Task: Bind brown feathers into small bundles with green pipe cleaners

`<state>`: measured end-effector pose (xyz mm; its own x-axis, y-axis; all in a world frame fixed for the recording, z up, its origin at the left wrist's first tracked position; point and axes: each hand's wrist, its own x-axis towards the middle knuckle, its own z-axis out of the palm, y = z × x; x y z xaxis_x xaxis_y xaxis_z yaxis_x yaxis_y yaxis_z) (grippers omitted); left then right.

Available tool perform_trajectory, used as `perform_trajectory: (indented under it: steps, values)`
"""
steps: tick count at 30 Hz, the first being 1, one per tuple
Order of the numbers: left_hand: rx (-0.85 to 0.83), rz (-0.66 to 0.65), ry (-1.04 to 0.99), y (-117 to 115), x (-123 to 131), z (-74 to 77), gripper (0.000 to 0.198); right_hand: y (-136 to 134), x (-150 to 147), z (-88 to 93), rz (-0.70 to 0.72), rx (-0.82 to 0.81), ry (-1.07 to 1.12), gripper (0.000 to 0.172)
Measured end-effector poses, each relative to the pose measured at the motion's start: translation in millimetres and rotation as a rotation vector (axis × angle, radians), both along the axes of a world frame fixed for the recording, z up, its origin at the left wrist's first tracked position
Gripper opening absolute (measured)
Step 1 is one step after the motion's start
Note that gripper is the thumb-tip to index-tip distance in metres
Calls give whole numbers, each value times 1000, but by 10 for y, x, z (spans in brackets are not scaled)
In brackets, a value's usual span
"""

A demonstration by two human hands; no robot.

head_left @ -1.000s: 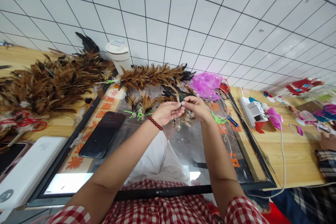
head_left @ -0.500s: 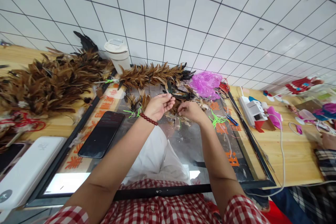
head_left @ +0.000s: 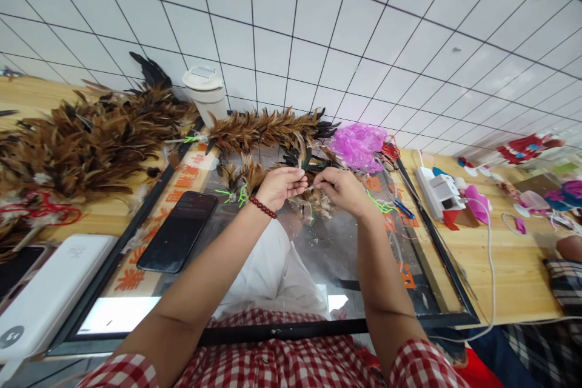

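My left hand [head_left: 282, 188], with a dark red bead bracelet [head_left: 262, 207] at its wrist, pinches a brown and black feather [head_left: 304, 153] that stands up from its fingertips. Just to the right, my right hand [head_left: 340, 190] has thumb and forefinger pressed together close to the left fingertips; whatever lies in that pinch is too small to make out. Loose feathers and pale fluff [head_left: 318, 201] lie on the glass beneath both hands. Behind them stretches a long brown feather strip [head_left: 261, 131]. Small feather bunches [head_left: 243, 173] with green ties sit left of my left hand.
A black phone [head_left: 178, 231] lies on the black-framed glass panel [head_left: 336, 254]. A large feather heap [head_left: 91, 145], a white power bank [head_left: 57, 297] and a white cup [head_left: 205, 94] are leftward. Rightward are a purple plastic bag [head_left: 359, 145], a blue pen [head_left: 404, 208] and a power strip [head_left: 431, 191].
A feather now stands more upright in my left fingertips. My right hand has risen slightly and its fingertips have come up beside the left ones.
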<state>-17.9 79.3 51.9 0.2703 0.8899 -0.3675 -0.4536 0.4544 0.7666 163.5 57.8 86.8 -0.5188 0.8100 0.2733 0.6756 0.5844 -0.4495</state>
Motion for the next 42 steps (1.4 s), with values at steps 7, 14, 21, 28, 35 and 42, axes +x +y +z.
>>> perform_trajectory:
  steps: [7, 14, 21, 28, 35, 42]
  values:
    - [0, -107, 135, -47, 44, 17, 12, -17, -52, 19, -104, 162, -151, 20]
    - [123, -148, 267, -72, 89, -19, 18, -3, -98, -31, -111, 150, -193, 20]
    - [118, -132, 267, -58, 65, 25, 17, 58, 31, -96, -313, 101, -192, 20]
    - [103, -60, 168, -57, 12, 117, 17, 104, 228, -130, -399, -88, 65, 19]
    - [173, -80, 184, -77, 43, 109, 21, 18, -77, -85, -99, -642, 497, 34]
    - [44, 24, 62, -35, 1, 89, 9, 56, -44, -107, -210, -726, 848, 29]
